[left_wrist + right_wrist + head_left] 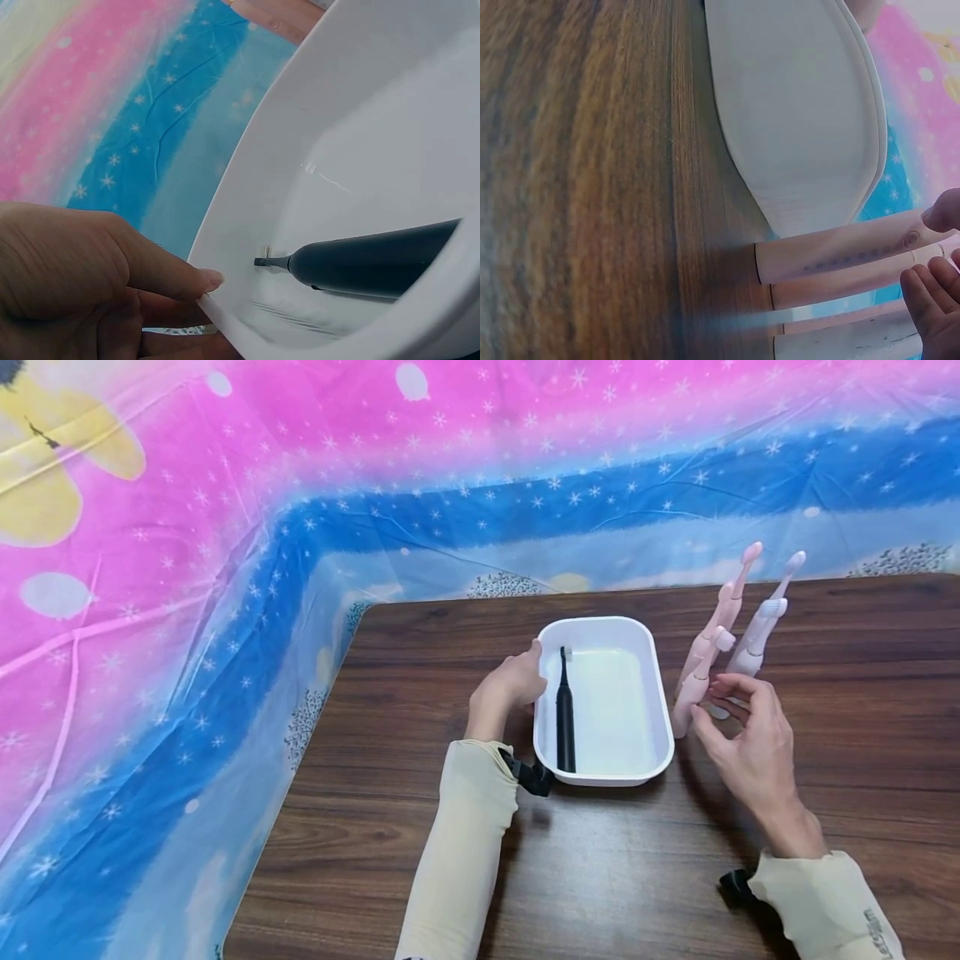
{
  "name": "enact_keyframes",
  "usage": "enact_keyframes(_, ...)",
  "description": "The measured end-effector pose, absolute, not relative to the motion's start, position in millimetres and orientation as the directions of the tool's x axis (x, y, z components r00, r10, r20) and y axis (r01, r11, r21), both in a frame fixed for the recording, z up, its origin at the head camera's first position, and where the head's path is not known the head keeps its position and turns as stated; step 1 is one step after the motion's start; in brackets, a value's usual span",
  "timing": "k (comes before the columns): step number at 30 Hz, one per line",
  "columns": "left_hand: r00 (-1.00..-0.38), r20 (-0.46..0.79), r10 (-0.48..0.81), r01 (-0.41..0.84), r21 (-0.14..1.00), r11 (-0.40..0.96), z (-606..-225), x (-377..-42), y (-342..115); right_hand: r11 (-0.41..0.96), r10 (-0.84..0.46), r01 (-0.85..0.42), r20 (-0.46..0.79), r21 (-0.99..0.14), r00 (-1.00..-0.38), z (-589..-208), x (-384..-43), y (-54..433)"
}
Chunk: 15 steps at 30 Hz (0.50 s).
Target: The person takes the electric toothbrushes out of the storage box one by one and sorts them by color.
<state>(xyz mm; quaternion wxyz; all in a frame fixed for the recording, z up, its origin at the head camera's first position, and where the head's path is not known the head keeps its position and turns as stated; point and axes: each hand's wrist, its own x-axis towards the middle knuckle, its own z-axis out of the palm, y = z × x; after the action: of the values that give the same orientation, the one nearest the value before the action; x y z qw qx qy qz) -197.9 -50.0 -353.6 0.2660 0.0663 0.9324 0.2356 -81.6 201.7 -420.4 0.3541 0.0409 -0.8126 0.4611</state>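
Observation:
My left hand (512,683) grips the left wall of a white rectangular tray (666,731); in the left wrist view the thumb (169,270) lies on the rim and the other fingers go outside it. Inside, along the left wall, a black electric toothbrush (566,722) lies with its head toward the far end. Right of the tray, several pink and white electric toothbrushes stand upright. My right hand (753,743) is at the nearest pink toothbrush (686,703). Thumb and fingertips are spread about its handle (840,251), overlapping it in the right wrist view.
Behind the nearest brush stand more pink toothbrushes (731,602) and white toothbrushes (750,643), close together. All stand on a dark wooden table (360,810). A pink and blue patterned cloth (480,452) hangs along the table's back and left edges.

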Motion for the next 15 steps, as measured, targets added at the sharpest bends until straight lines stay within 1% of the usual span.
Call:
enact_keyframes(8,-0.847,-0.466,0.255,0.001,0.48,0.877,-354.2,-199.0,-50.5,0.558,0.284,-0.409,0.629,-0.722,-0.724,-424.1,-81.8,201.0)
enact_keyframes(15,-0.846,-0.464,0.262,0.006,0.484,0.875,-355.4,-200.0,-50.5,0.56,0.28,-0.421,0.642,-0.713,-0.714,-417.6,-77.9,194.9)
